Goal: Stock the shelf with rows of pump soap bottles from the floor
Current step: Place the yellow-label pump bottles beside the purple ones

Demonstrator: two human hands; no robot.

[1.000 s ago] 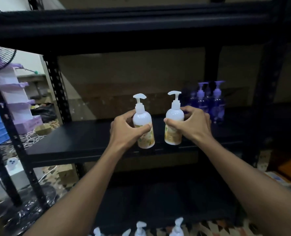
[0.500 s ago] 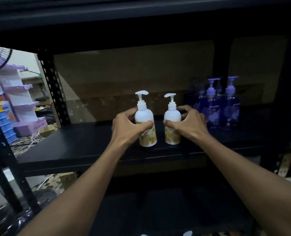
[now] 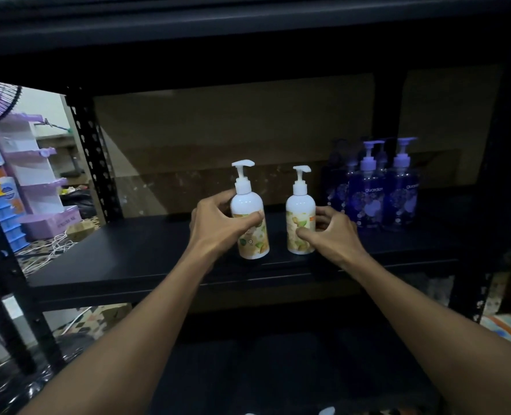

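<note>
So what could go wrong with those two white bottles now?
The left white bottle, gripped by the left hand, stands close to the front edge of the shelf; a nudge might tip it off. The right hand sits between the right white bottle and the purple bottles, so pulling away could knock either over.

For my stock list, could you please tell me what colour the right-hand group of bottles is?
Deep blue-purple bottles, lilac pumps; head view.
</note>
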